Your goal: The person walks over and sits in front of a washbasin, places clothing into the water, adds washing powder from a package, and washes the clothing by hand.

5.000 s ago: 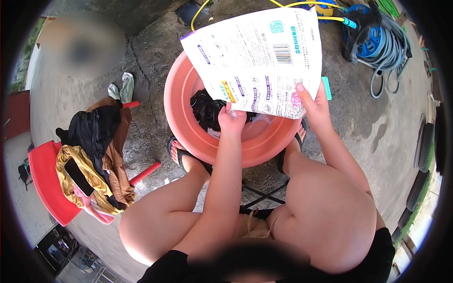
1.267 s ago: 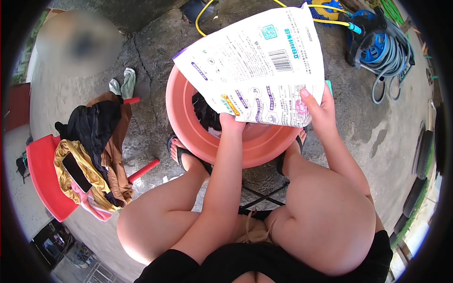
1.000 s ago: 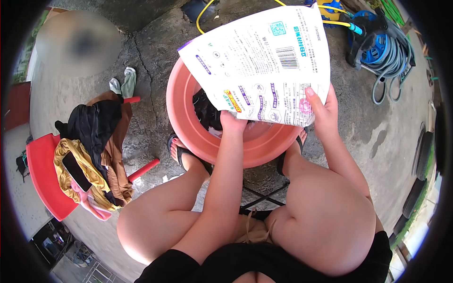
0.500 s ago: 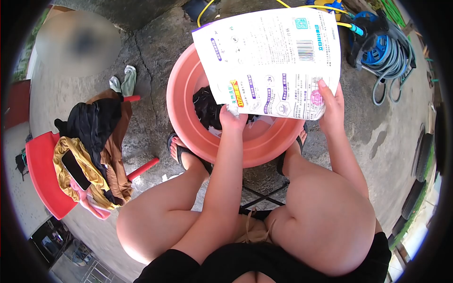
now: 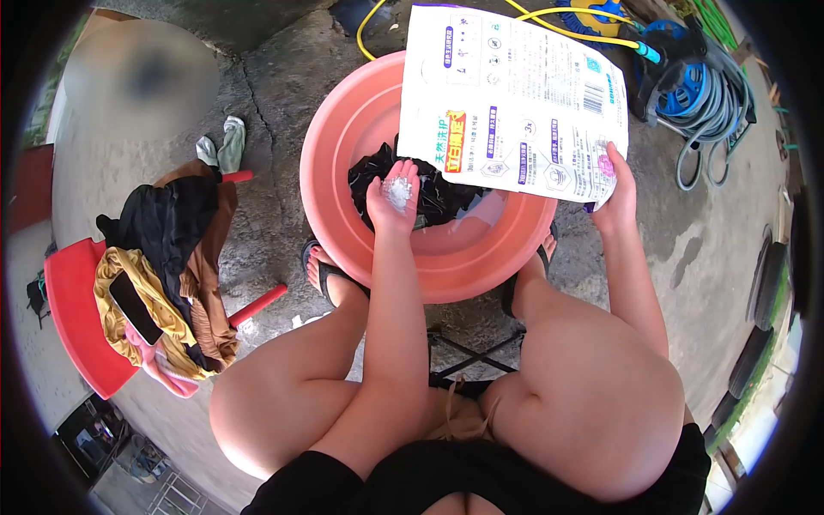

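My left hand [image 5: 392, 204] is palm up and cupped over the near left part of the basin, holding a small heap of white washing powder [image 5: 397, 193]. The large white printed bag of washing powder [image 5: 515, 103] is in my right hand [image 5: 616, 202], gripped at its lower right corner, thumb on the front. It tilts over the far right of the pink plastic basin [image 5: 330, 172]. Dark wet clothing [image 5: 438, 202] lies in a little water in the basin, partly hidden by the bag and my left hand.
At left, a red plastic stool [image 5: 73, 300] carries a pile of clothes [image 5: 172, 232] with a phone [image 5: 136, 307] on top. Grey-green socks [image 5: 232, 146] lie beyond it. A hose reel [image 5: 695, 86] stands at the right back, with a yellow hose [image 5: 566, 15] behind the bag.
My left hand has moved left, out from under the bag's lower edge, so the powder in its palm now shows. The bag has shifted slightly right and up.
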The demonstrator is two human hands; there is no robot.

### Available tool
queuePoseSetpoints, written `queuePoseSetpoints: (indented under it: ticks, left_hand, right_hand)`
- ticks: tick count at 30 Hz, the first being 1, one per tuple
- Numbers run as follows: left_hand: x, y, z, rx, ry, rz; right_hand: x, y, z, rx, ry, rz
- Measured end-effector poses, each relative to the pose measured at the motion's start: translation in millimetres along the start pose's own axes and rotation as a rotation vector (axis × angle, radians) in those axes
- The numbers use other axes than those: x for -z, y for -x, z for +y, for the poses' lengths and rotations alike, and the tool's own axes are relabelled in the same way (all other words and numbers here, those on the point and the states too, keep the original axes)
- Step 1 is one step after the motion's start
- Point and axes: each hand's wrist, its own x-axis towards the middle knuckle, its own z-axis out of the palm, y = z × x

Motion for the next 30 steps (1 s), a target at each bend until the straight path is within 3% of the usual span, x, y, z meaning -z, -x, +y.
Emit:
queuePoseSetpoints:
  ticks: [3, 5, 8, 9, 11, 13, 17, 18, 21, 22, 26, 27, 30]
  left_hand:
    - [5, 0, 23, -0.058, -0.187, 0.052]
    - [-6, 5, 23, 0.154, -0.148, -0.144]
    - [-6, -9, 8, -0.124, -0.198, -0.023]
    - [-6, -6, 11, -0.122, -0.109, 0.071]
    - [-8, 1, 14, -0.021, -0.136, 0.087]
    - [-8, 5, 9, 0.142, 0.013, -0.105]
    - [-2, 4, 7, 0.099, -0.03, -0.005]
    - [0, 7, 10, 0.202, 0.004, -0.135]
    - [-3, 0, 1, 0.06, -0.161, 0.066]
    - [-4, 1, 1, 0.178, -0.051, 0.005]
    - [8, -9, -13, 0.115, -0.143, 0.126]
    - [-7, 1, -18, 0.075, -0.199, 0.237]
    - [12, -9, -19, 0.204, -0.136, 0.08]
  right_hand:
    - [2, -3, -6, 0.029, -0.013, 0.011]
    - [5, -6, -10, 0.042, -0.027, 0.005]
    - [8, -8, -16, 0.067, -0.029, 0.006]
    - [9, -7, -18, 0.068, -0.039, 0.013]
    - [7, -7, -21, 0.063, -0.051, 0.018]
    - [10, -10, -23, 0.082, -0.072, 0.002]
    - [13, -9, -22, 0.061, -0.065, 0.045]
    - [14, -9, -21, 0.056, -0.073, 0.047]
    - [19, -13, -17, 0.035, -0.104, 0.05]
    - [22, -14, -17, 0.02, -0.12, 0.055]
    - [48, -21, -9, -0.028, -0.149, 0.048]
    - [52, -21, -10, -0.031, -0.153, 0.05]
    - [65, -25, -12, 0.016, -0.252, 0.044]
